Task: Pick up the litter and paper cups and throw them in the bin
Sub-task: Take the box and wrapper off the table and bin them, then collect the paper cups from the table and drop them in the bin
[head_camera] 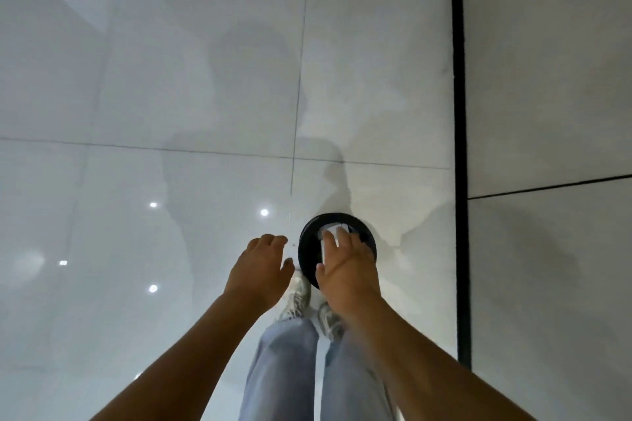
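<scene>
A round black bin (305,251) stands on the floor just ahead of my feet. My right hand (347,270) is directly over its opening and holds a white paper cup (332,233) between thumb and fingers, the cup pointing down into the bin. My left hand (259,268) hovers to the left of the bin with loosely curled fingers and nothing in it. The bin's inside is mostly hidden by my right hand and the cup.
The floor (171,96) is glossy white tile with dark grout lines and ceiling-light reflections. A black vertical strip (459,113) edges a grey tiled wall on the right, close to the bin. My legs in light jeans (284,369) and sneakers are below the hands.
</scene>
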A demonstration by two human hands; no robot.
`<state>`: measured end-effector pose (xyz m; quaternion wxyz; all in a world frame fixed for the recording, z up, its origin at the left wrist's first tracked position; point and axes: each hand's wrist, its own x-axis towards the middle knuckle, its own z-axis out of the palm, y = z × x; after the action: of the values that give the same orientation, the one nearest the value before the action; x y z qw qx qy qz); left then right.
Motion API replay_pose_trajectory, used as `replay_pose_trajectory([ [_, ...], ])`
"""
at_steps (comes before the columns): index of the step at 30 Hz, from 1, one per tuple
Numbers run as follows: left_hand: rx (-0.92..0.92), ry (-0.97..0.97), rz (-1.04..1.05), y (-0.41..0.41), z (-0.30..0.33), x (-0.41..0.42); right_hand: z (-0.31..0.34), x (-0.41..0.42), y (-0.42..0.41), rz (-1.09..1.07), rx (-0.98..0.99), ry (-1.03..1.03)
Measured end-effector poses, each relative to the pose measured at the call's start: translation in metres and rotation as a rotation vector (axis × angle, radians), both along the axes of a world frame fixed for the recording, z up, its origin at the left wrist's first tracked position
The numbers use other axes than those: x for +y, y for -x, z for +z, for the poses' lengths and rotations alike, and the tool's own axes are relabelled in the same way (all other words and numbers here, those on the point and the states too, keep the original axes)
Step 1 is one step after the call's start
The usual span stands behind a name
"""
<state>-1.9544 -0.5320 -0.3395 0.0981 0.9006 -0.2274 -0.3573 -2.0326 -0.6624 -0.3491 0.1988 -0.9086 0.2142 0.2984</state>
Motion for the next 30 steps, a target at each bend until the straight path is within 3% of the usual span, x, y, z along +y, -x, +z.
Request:
replay_pose_trajectory([
  [6,-0.138,-0.002,0.152,0.012,0.091,0.030,0.104,0.017,-0.022,0.251,-0.216,0.005],
  [14,-0.230,-0.042,0.424,0.068,0.196,0.100,0.204,0.075,-0.017,0.488,-0.280,-0.025],
  [21,-0.247,-0.123,0.711,0.139,0.249,0.199,0.259,0.186,0.002,0.891,-0.232,-0.065],
  [30,-0.277,-0.128,1.150,0.250,0.288,0.369,0.298,0.390,0.050,1.265,-0.301,-0.106],
])
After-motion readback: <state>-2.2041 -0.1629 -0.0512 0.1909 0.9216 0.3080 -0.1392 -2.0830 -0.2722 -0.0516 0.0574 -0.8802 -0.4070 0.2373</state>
